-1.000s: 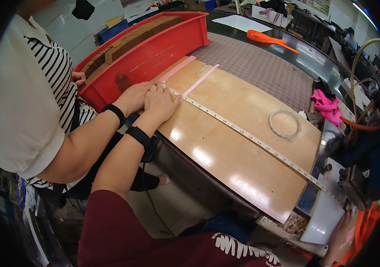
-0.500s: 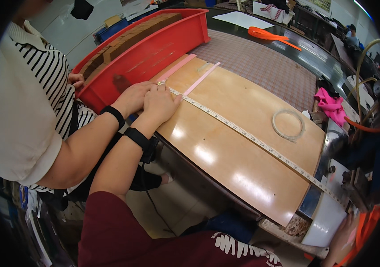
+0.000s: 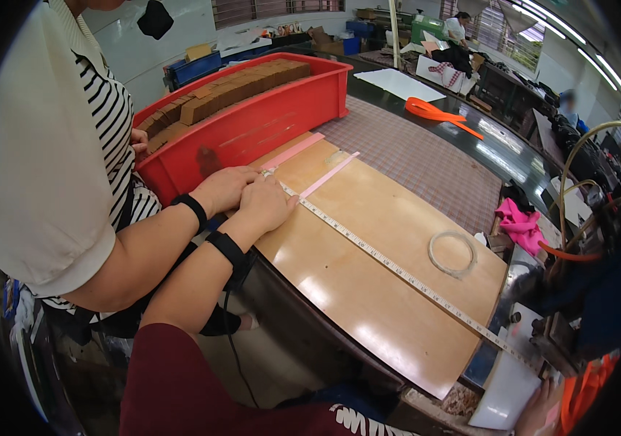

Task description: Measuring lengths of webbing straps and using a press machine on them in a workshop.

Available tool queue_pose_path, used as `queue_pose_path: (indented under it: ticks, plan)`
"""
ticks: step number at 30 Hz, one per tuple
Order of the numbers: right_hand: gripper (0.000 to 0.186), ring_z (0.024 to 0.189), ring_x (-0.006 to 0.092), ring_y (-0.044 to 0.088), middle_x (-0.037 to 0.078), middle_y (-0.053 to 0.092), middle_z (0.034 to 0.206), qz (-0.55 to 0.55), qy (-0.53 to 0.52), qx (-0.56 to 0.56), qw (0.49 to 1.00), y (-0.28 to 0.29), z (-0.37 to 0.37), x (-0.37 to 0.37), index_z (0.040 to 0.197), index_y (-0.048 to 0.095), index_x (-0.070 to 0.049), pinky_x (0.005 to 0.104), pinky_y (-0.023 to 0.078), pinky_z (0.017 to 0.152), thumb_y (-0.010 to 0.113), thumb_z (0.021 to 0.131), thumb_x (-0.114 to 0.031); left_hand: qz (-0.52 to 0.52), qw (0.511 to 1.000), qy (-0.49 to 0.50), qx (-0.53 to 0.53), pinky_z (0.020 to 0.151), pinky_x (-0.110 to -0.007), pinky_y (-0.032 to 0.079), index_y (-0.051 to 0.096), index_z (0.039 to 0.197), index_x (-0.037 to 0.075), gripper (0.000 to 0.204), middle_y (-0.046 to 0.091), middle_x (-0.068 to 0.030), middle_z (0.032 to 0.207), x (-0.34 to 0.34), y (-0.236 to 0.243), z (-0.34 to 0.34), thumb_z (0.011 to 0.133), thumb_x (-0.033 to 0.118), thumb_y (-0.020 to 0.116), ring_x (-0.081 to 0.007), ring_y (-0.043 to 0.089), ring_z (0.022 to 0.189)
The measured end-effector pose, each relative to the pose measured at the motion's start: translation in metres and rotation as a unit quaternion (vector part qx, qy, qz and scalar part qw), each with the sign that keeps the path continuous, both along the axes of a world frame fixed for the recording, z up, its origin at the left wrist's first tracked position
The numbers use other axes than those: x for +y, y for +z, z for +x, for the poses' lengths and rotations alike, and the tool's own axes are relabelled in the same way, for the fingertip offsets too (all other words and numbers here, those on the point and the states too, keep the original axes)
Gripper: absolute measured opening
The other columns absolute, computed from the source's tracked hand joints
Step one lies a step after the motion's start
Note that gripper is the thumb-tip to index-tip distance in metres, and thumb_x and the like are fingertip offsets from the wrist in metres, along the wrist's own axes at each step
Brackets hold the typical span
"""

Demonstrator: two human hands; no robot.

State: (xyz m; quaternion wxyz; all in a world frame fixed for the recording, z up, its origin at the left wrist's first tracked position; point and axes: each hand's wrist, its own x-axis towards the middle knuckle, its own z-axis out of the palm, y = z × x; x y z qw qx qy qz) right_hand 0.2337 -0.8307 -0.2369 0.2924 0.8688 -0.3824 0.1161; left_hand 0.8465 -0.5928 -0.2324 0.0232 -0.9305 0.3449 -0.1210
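Our left hand bends at the left end of the tape, beside a co-worker's hand, probably steadying it; whether its fingers close on it we cannot tell, nor what our half-hidden right hand grips at near right. Beneath, the board gives the tape a flat bed, letting it run straight. At far left, the red bin keeps brown blocks packed within its walls. Pink strips lie on the board's left end, the ring toward its right.
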Motion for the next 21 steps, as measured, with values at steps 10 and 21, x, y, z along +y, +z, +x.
queue_pose_path:
  ticks: [10,21]
  plan:
    - [0.033,0.121,0.0289,0.038,0.015,0.043,0.129,0.139,-0.188,-0.04,0.971,-0.025,-0.026,-0.018,0.12,0.049,-0.002,0.0342,0.029,0.101,0.042,0.09,-0.011,0.026,1.0,0.004,-0.01,0.085,-0.038,0.043,0.055,0.105,-0.007,0.055,0.053,-0.0191,0.113,0.001,0.001,-0.002,0.084,0.043,0.046,-0.0312,0.051,0.104]
    - [0.035,0.122,0.0294,0.036,0.012,0.04,0.131,0.162,-0.192,-0.061,0.966,-0.017,-0.016,-0.008,0.124,0.045,-0.003,0.0337,0.03,0.099,0.039,0.091,-0.014,0.025,0.999,0.022,0.023,0.083,-0.036,0.045,0.06,0.099,-0.005,0.055,0.053,-0.0213,0.111,-0.002,0.003,-0.002,0.085,0.045,0.043,-0.0305,0.056,0.098]
